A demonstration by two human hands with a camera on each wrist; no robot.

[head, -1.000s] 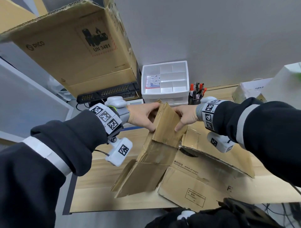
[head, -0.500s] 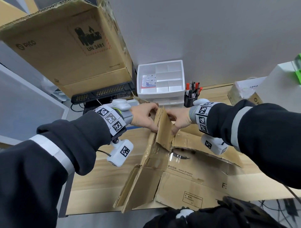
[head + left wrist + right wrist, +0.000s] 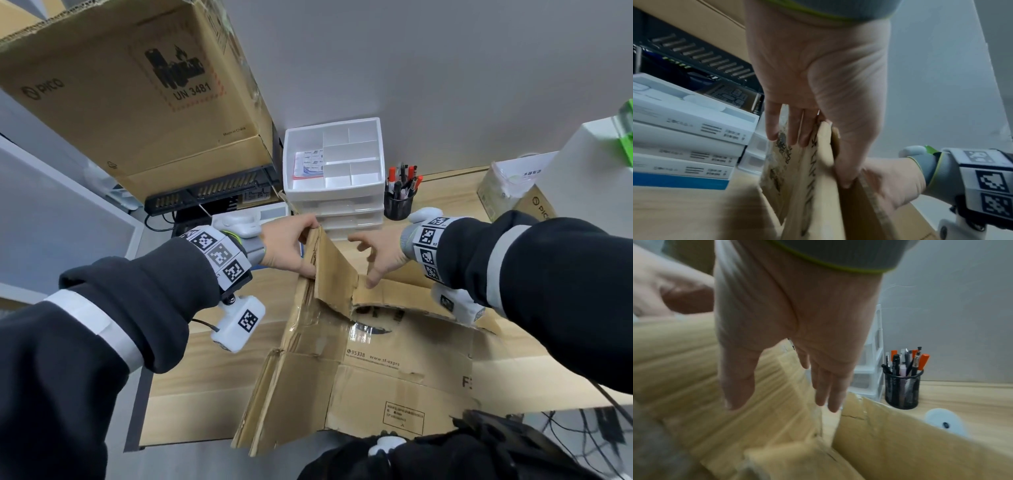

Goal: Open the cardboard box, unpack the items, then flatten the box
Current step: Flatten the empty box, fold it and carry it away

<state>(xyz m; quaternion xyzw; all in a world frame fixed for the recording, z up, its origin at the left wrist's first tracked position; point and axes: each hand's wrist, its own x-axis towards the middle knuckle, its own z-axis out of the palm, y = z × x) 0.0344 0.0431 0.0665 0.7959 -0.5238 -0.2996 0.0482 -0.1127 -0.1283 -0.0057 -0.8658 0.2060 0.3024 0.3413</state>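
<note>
Risking a springback: left hand point(image 3: 286, 248) pinching the upright flap point(image 3: 330, 270) of the mostly flattened cardboard box point(image 3: 373, 363) lying on the desk point(image 3: 205, 373), right hand point(image 3: 380, 255) hovering apart with loose fingers, leaving the stiff crease free to be tearing or rebounding.

Both arms in dark sleeves reach forward, marker-patterned bands strapped at the wrists. The left hand point(image 3: 286, 248) pinches the raised flap of the cardboard box point(image 3: 373, 370), fingers point(image 3: 793, 129) on one face and thumb on the other. The right hand point(image 3: 380, 255) hovers just beside the flap, fingers point(image 3: 828, 392) spread and loosely extended, holding nothing.
</note>
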